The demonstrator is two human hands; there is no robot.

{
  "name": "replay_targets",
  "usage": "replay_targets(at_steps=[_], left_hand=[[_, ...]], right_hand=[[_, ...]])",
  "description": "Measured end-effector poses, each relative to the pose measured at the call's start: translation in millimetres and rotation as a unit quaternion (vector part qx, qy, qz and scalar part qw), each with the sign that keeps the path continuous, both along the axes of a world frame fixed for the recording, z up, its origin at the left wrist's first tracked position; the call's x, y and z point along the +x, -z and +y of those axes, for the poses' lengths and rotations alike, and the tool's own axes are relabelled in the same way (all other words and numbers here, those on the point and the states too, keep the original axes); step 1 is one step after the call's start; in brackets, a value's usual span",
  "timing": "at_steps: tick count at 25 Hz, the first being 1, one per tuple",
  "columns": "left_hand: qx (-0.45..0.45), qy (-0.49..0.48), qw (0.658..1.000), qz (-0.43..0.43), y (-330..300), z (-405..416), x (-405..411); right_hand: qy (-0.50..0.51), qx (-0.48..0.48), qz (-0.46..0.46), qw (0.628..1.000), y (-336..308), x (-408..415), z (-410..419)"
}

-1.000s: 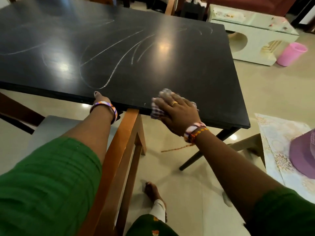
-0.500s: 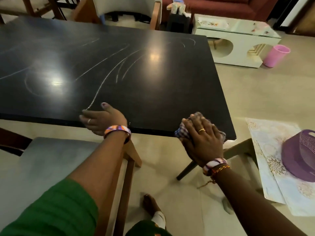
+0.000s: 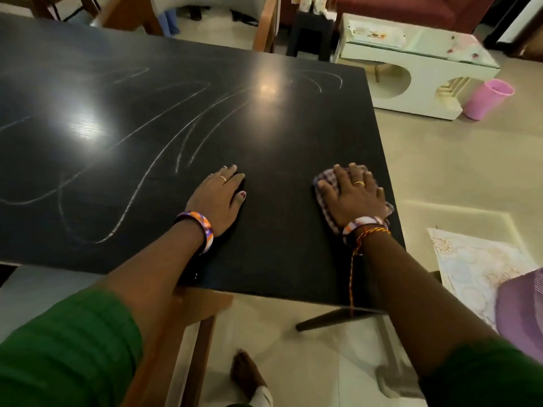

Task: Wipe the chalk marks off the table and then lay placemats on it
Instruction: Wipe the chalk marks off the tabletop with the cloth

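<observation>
Both hands lie flat on the dark tabletop [image 3: 293,136]. The left hand [image 3: 219,198] rests palm down with straight fingers and holds nothing, bracing near the front edge. The right hand [image 3: 354,196] presses a checked cloth [image 3: 324,186] against the surface with spread fingers; the cloth shows around the palm and fingertips, close to the tabletop's right edge. Whether any finger curls into the fabric cannot be told from above.

Chalk marks [image 3: 164,160] sweep in long pale curves across the left and middle of the tabletop, with a shorter arc toward the far right corner. None lies under the cloth now, so most of the wiping looks yet to be done.

The cloth seems soft, thin and light; it will bunch and slide under the palm, so flat, even pressure over its middle should serve better than a pinch at one corner. Chalk probably lifts easily from this glossy surface, though dust may smear.

A patterned placemat [image 3: 476,265] lies to the right, below tabletop level; it looks flat and flexible, best lifted by an edge. A purple object [image 3: 523,306] partly covers it; whether this is a container, and what it holds, is unclear. A pink bin [image 3: 487,98] stands on the floor beside a white low table [image 3: 423,89]; its contents are hidden.
</observation>
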State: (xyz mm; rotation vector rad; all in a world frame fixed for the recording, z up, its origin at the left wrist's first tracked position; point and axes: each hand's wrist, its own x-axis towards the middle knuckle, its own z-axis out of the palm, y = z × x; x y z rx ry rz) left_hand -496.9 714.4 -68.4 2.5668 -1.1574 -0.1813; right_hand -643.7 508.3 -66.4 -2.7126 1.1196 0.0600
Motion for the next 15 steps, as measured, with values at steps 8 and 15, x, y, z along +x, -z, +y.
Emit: replay_targets(at_steps=[8,15], left_hand=[[-0.101,-0.022,0.995,0.003,9,-6,11],[-0.132,-0.041,0.988,0.067,1,5,12]], right_hand=[[-0.072,-0.030,-0.026,0.997,0,82,24],[-0.168,-0.004,-0.004,0.986,-5,81,19]])
